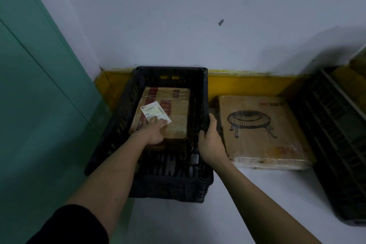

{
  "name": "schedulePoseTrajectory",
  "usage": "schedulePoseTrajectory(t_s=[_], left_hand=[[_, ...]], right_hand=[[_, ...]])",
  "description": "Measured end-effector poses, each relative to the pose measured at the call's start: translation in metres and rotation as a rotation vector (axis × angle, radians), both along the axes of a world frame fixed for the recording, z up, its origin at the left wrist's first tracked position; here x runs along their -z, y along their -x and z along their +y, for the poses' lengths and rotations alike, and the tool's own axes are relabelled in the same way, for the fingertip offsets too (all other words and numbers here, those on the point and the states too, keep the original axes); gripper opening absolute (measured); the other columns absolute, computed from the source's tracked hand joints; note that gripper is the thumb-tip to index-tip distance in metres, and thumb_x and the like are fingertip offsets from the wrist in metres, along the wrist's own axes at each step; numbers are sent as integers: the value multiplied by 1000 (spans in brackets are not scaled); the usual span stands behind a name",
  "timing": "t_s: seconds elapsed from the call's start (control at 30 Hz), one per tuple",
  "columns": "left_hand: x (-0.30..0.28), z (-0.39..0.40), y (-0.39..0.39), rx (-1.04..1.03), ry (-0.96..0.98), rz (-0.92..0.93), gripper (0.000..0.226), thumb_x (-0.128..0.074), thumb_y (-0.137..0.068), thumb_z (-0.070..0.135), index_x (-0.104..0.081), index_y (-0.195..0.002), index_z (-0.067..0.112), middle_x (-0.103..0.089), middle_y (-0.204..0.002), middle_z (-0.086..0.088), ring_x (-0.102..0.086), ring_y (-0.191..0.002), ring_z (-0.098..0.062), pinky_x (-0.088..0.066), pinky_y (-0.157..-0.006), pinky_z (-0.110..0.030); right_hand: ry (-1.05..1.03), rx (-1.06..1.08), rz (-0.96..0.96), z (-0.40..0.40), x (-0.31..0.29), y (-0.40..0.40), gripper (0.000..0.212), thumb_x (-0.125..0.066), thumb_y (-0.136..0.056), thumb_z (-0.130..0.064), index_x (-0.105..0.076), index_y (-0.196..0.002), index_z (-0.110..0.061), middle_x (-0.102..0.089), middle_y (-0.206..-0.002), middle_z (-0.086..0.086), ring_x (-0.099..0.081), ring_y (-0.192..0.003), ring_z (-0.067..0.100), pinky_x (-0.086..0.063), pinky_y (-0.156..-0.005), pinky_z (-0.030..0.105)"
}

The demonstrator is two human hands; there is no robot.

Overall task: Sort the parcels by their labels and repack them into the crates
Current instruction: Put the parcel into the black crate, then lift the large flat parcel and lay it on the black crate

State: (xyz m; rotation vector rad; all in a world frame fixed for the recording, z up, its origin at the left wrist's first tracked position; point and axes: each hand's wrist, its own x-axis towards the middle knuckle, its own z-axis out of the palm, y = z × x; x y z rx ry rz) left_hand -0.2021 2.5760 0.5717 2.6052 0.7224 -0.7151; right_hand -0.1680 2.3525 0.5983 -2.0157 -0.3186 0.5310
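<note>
- Arms reach forward and down from you, both bare below a dark sleeve (75, 224) on the left.
- Your left hand (153, 131) is down inside the black crate (204, 178), fingers stretched out and pressing on the parcel (174, 119), its fingertips (158, 122) on the lower edge of the white label (155, 112).
- Your right hand (211, 141) grips the crate's right rim, thumb inside the wall and fingers curled over the outside.
- That parcel, a taped brown carton, lies flat at the far end of the crate, label up.
- The crate sits on a pale floor against the wall, by a yellow skirting strip (247, 83).
- Just right of it lies a flat carton (263, 132) printed with a round, legged appliance.
- A second dark crate (336, 154) stands at the far right edge.
</note>
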Motion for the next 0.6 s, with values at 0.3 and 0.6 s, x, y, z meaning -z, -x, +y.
schedulePoseTrajectory(t_s=[0.3, 0.6], left_hand=[[-66, -51, -40, -2, 9, -513, 54, -44, -100, 39, -34, -151, 24, -34, -156, -8, -39, -138, -31, -40, -107, -45], [-107, -142, -78, 25, -19, -713, 52, -37, -99, 56, -40, -145, 31, -46, -145, 0, -44, -131, -24, -45, -98, -43]], right_hand=[[-91, -123, 33, -46, -29, -37, 54, -42, -105, -42, -26, -155, -29, -47, -145, -2, -54, -120, 14, -48, -103, 42], [220, -110, -367, -114, -58, -106, 43, -41, -104, -45, -56, -136, -21, -64, -124, 0, -59, -99, 9, -50, -79, 24]])
